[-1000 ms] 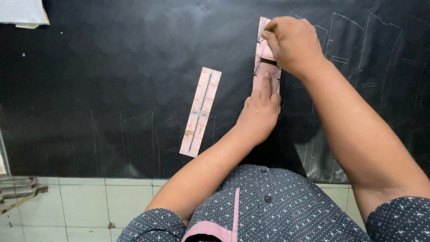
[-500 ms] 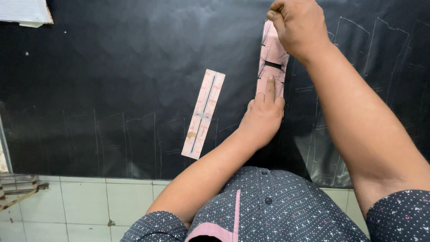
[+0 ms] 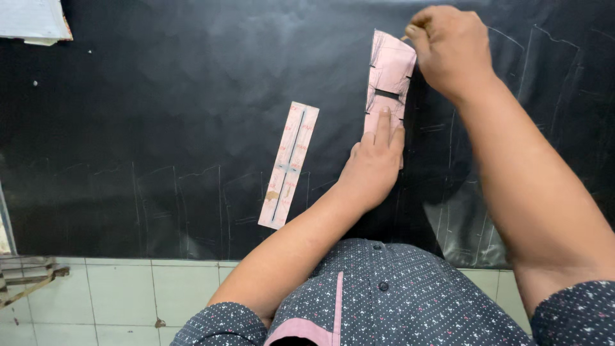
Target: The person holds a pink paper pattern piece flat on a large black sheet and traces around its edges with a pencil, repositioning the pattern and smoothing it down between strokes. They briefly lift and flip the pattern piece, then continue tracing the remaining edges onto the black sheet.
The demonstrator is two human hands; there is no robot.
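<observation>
Left grip (image 3: 375, 160) presses flat, fingers spread, on the pink template (image 3: 387, 83), while right grip (image 3: 448, 48) pinches its top corner on the black cloth (image 3: 160, 128).

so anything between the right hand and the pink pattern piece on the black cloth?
Nothing visible. The right hand is already at the top right edge of the pink pattern piece, fingers pinched there; what they pinch is not clear. The left hand presses its lower end flat on the black cloth. The pink ruler lies apart to the left.
</observation>
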